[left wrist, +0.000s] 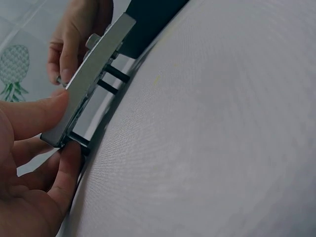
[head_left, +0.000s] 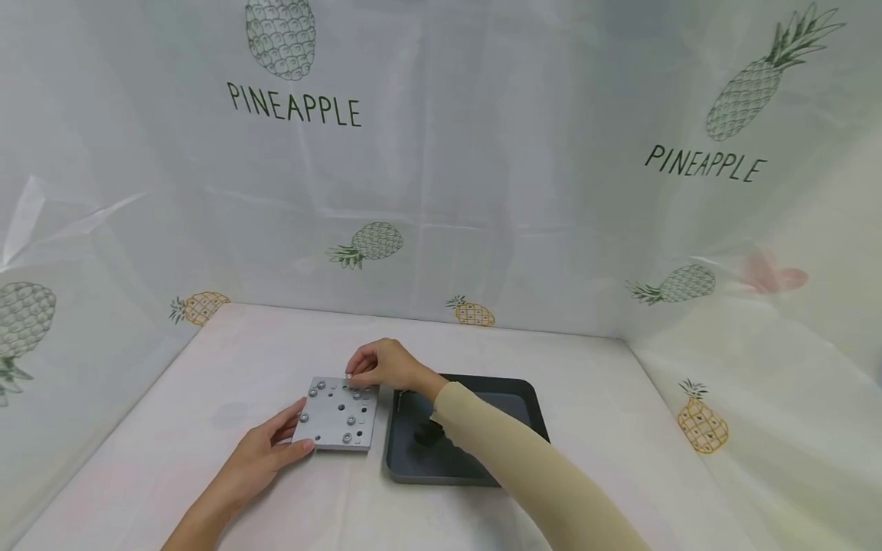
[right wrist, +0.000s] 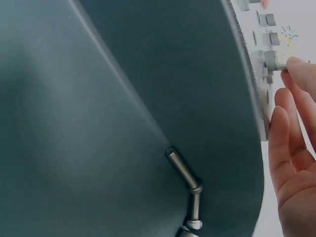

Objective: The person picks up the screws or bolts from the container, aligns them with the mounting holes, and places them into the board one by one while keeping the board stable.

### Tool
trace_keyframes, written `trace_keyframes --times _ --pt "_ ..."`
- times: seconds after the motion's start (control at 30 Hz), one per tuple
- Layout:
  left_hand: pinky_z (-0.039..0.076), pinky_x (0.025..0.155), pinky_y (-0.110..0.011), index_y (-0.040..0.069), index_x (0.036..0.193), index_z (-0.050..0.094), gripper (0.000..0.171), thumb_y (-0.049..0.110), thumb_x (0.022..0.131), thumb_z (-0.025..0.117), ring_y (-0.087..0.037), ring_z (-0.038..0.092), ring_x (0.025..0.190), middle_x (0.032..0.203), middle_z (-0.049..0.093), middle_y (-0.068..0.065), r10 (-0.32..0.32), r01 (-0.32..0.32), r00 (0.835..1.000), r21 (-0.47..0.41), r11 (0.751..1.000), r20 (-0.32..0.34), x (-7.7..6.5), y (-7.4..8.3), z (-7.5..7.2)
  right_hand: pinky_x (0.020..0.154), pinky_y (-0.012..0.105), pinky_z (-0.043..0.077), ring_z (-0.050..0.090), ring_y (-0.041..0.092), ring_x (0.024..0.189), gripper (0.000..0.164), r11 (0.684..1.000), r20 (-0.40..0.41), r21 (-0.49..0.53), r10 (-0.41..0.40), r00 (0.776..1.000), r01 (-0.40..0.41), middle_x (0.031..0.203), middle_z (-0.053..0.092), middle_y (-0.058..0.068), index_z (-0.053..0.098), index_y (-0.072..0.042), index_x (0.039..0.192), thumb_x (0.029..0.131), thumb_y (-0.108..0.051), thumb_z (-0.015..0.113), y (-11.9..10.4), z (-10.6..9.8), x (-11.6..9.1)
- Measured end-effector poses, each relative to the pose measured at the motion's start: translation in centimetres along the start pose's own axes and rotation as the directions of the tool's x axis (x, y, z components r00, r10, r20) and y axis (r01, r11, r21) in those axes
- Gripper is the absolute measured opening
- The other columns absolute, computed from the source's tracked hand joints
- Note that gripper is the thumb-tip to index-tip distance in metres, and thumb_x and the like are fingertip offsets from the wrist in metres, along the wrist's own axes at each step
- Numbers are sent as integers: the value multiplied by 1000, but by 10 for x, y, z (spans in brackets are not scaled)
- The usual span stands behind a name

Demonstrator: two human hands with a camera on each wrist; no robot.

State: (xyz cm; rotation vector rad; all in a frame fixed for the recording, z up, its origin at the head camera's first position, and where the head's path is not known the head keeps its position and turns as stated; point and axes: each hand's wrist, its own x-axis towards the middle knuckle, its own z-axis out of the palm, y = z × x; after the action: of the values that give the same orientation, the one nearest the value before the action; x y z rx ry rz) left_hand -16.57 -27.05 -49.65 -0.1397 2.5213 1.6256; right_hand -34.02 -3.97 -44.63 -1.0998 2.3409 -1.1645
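A flat silver metal plate [head_left: 327, 422], dotted with holes and several socket-head bolts, is level near the middle of the table. My left hand [head_left: 256, 458] grips its left edge, thumb at the near corner. Black bolt shanks [left wrist: 117, 73] stick out below the plate in the left wrist view. Over the plate's far right part, my right hand [head_left: 391, 365] pinches a small silver metal piece [left wrist: 59, 79] between thumb and fingers. In the right wrist view that piece meets a bolt head [right wrist: 270, 60]; its exact kind I cannot tell.
Right beside the plate lies a dark grey tray [head_left: 444, 481], partly under my right forearm. Jointed metal rods [right wrist: 181, 168] and a black item [head_left: 429, 435] lie in it. A white sheet printed with pineapples [head_left: 377, 241] hangs behind the table.
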Motion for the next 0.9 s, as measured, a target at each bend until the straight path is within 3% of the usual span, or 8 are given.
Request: trace_keyframes --times 0.13,0.4,0.9 --pt "52 108 -28 13 168 33 90 37 95 81 -33 57 141 158 52 -21 7 -7 1000 -19 1000 3 0 1 1 73 17 57 70 3 79 12 1000 -7 7 17 1000 -17 88 77 -9 80 -15 101 91 -14 86 0 1 1" --pt "47 116 -49 13 168 33 90 39 95 80 -35 57 140 158 51 -22 2 -2 1000 10 1000 -8 1 3 2 72 16 56 69 3 78 12 1000 -10 -3 16 1000 -16 86 77 -9 80 -14 101 91 -13 86 -2 2 1" --pt "50 113 -46 11 168 33 88 34 97 80 -35 58 139 158 50 -25 14 -14 1000 5 1000 -8 0 -1 1 76 16 59 70 1 80 13 1000 36 -3 21 999 -21 88 77 -9 80 -11 103 91 -10 85 -3 7 2"
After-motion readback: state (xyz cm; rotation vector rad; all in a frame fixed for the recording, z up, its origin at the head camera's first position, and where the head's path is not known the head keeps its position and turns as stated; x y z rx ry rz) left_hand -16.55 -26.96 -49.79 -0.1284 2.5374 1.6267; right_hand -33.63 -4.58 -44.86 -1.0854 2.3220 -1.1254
